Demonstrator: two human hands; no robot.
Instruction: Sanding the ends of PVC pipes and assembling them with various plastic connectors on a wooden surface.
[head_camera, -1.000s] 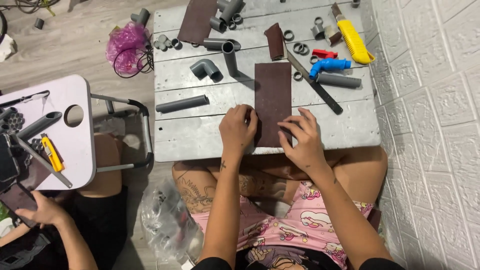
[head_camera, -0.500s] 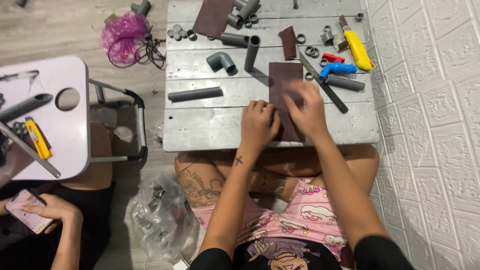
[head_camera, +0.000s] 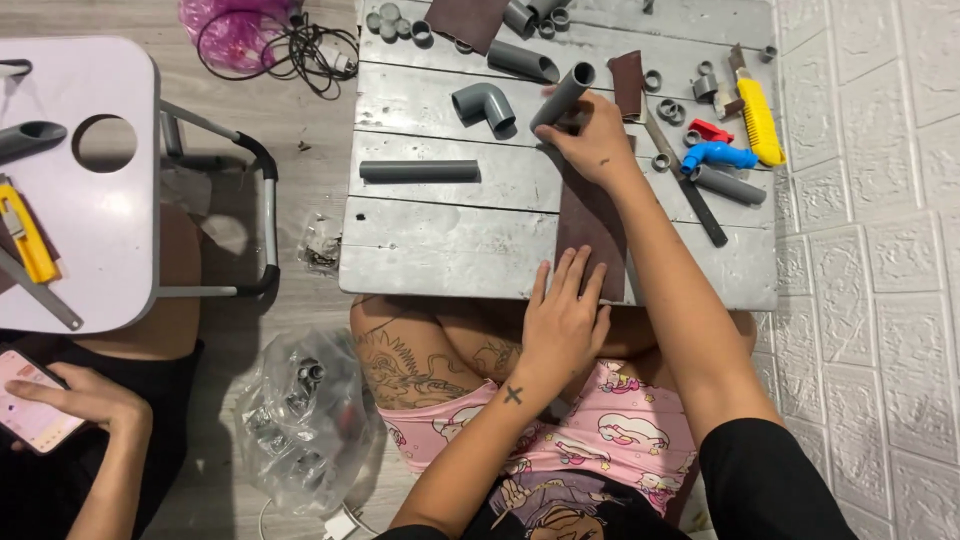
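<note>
Right hand (head_camera: 598, 145) has its fingers wrapped round the low end of a short grey pipe (head_camera: 563, 95), which tilts up and away from it, so it looks like a proper pick-up grip rather than just a touch. Just below that hand is a dark brown sheet of sandpaper (head_camera: 590, 232) lying flat on the grey table (head_camera: 440, 250), and the left hand (head_camera: 562, 325) sits open with fingers spread on its near edge, holding nothing, I'd guess pinning it so it doesn't slide. Left of the grip there's a grey elbow fitting (head_camera: 485, 103) and a longer pipe (head_camera: 419, 171) lying loose. To its right are a blue fitting (head_camera: 718, 155) and a yellow cutter (head_camera: 759, 120). Container-wise, a clear plastic bag (head_camera: 300, 420) on the floor, well down-left of the grip, holds what seem to be dark fittings, hard to tell.
</note>
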